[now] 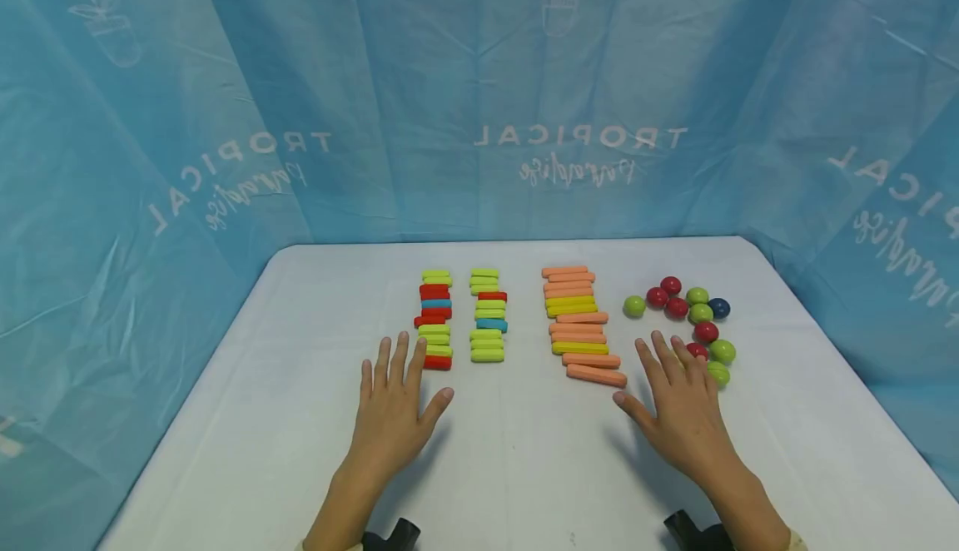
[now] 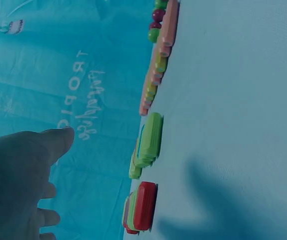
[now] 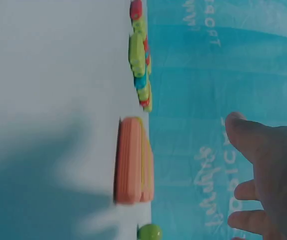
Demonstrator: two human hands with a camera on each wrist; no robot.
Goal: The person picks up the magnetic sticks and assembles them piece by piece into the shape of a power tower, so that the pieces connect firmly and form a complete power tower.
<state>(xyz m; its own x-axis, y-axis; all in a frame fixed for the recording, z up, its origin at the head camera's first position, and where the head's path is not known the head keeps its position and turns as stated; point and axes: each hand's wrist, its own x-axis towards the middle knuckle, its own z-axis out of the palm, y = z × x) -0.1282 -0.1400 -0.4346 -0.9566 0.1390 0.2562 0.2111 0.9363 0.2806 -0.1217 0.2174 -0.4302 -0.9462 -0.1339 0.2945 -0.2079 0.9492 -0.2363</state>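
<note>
Both hands hover over the white table, palms down, fingers straight and spread, holding nothing. My left hand (image 1: 393,418) is nearest the near end of a column of short sticks (image 1: 436,313) in red, lime green and blue. Just right of that column lies a second short-stick column (image 1: 490,314), mostly lime green. Longer orange and yellow sticks (image 1: 577,329) form a third column, left of my right hand (image 1: 683,418). Its fingertips partly cover the cluster of red, green and dark blue balls (image 1: 705,332). In the wrist views, the left thumb (image 2: 61,142) and right thumb (image 3: 241,132) stand apart from everything.
A white cloth covers the table (image 1: 517,459). Blue printed sheeting (image 1: 479,76) hangs behind it and along both sides. Black wrist-camera mounts (image 1: 397,534) show below the hands at the bottom edge. Shadows of the hands fall on the cloth.
</note>
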